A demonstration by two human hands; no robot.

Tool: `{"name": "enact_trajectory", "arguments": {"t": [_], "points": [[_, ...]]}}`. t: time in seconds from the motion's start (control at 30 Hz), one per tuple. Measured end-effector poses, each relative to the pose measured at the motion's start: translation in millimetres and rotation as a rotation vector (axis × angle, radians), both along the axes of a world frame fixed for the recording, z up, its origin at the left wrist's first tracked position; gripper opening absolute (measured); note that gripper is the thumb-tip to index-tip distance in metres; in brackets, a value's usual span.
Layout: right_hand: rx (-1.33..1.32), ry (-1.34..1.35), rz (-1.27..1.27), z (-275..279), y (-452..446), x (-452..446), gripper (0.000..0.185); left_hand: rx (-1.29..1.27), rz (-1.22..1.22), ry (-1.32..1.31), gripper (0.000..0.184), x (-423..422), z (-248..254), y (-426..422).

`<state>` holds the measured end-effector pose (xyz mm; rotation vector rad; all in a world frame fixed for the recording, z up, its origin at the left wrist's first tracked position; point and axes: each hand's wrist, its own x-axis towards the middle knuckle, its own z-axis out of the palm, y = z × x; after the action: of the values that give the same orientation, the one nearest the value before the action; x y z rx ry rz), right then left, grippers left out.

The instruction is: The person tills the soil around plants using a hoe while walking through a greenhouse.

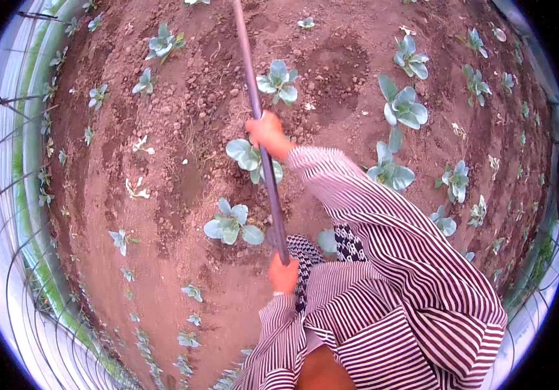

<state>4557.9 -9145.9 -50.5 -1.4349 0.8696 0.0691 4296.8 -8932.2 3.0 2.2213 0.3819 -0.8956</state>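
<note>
A long dark pole (249,71) runs from the top edge of the head view down toward my body, slightly tilted. Its far end lies outside the picture, so what kind of tool it is cannot be told. My right hand (268,133) is wrapped round the middle of the visible length. Lower down, close to my body, my left hand (284,276) grips the near end. Beneath the pole, leafy blue-green cabbage-like plants grow in brown soil: one (244,155) below my right hand, another (227,224) left of the pole, and a third (278,82) farther up beside it.
More plants stand in rows, including a large one (404,107) to the right and one (164,43) at upper left. Pale withered plants (138,188) lie on the soil. A curved wall of clear sheeting with dark ribs (0,195) borders the left side.
</note>
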Motion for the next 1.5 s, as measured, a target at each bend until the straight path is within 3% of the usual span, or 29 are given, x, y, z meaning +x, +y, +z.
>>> {"name": "enact_trajectory", "arguments": {"t": [0.13, 0.23, 0.27, 0.3, 0.33, 0.37, 0.4, 0.47, 0.57, 0.77, 0.8, 0.83, 0.93, 1.0, 1.03, 1.07, 1.1, 1.13, 1.17, 1.2, 1.23, 1.27, 1.3, 1.33, 1.4, 1.5], "points": [[-0.063, 0.175, 0.080, -82, -74, 19, 0.027, -0.098, 0.021, 0.150, 0.018, 20, -23, -73], [-0.320, 0.317, 0.128, -140, -74, -56, 0.027, -0.073, -0.044, 0.495, 0.022, 5, 10, -88], [-0.070, 0.395, 0.013, -150, -62, -90, 0.025, 0.060, -0.160, 0.355, 0.025, -26, 2, -72], [-0.083, 0.438, 0.054, -175, -43, -110, 0.027, 0.073, -0.222, 0.312, 0.026, -37, 12, -57], [0.069, 0.432, -0.056, -119, -35, -115, 0.023, 0.031, -0.196, 0.384, 0.026, -26, 45, -50], [0.181, 0.453, -0.051, -142, -15, -133, 0.022, 0.094, -0.113, 0.529, 0.024, -17, 75, -49], [0.315, 0.402, -0.142, -135, -1, -148, 0.020, 0.067, -0.069, 0.417, 0.023, -32, 82, -30], [0.532, 0.487, -0.389, -93, 4, -137, 0.017, 0.067, -0.231, 0.204, 0.023, -41, 80, -6], [0.685, 0.219, -0.316, -92, -4, -130, 0.014, 0.333, -0.243, 0.172, 0.025, -37, 79, -18], [0.339, 0.044, -0.202, -35, -64, -20, 0.010, 0.171, -0.127, 0.085, 0.026, 8, 19, -61], [0.167, 0.096, -0.120, -39, -74, -6, 0.012, 0.114, -0.122, 0.094, 0.026, 22, 14, -71], [0.140, 0.114, -0.122, -48, -82, 8, 0.013, 0.094, -0.111, 0.094, 0.025, 25, -5, -74], [0.001, 0.253, -0.008, -94, -95, 12, 0.018, 0.007, -0.118, -0.003, 0.022, 50, 4, -103], [-0.153, 0.420, 0.032, -181, -77, -25, 0.026, -0.005, -0.134, 0.295, 0.022, 45, 12, -100], [-0.107, 0.415, 0.039, -182, -65, -63, 0.025, 0.006, -0.193, 0.429, 0.025, 37, 22, -89], [-0.145, 0.441, -0.047, -160, -44, -83, 0.025, -0.033, -0.307, 0.306, 0.032, -3, -3, -52], [-0.110, 0.521, 0.034, -158, -31, -95, 0.026, 0.034, -0.321, 0.198, 0.038, -33, -21, -22], [0.022, 0.503, -0.034, -155, -14, -103, 0.026, 0.072, -0.354, 0.332, 0.042, -39, -23, 4], [0.124, 0.371, -0.042, -144, -4, -115, 0.029, 0.179, -0.359, 0.388, 0.042, -18, 15, -5], [0.213, 0.385, -0.115, -161, 14, -129, 0.026, 0.055, -0.301, 0.405, 0.038, -17, 26, 12], [0.437, 0.368, -0.137, -122, 11, -129, 0.020, 0.153, -0.396, 0.355, 0.033, -23, 27, 28], [0.704, 0.140, -0.247, -132, 23, -142, 0.015, 0.188, -0.428, 0.317, 0.032, -26, 33, 46], [0.728, 0.432, -0.365, -103, 23, -127, 0.015, 0.223, -0.460, 0.284, 0.030, -35, 37, 61], [0.878, 0.454, -0.389, -100, 18, -121, 0.017, 0.209, -0.353, 0.141, 0.028, -40, 50, 57], [0.965, 0.250, -0.410, -88, 1, -106, 0.016, 0.478, -0.345, 0.160, 0.024, -8, 75, 19], [0.932, 0.092, -0.353, -87, -49, -55, 0.017, 0.461, -0.275, -0.045, 0.018, 17, 35, -25]]}}
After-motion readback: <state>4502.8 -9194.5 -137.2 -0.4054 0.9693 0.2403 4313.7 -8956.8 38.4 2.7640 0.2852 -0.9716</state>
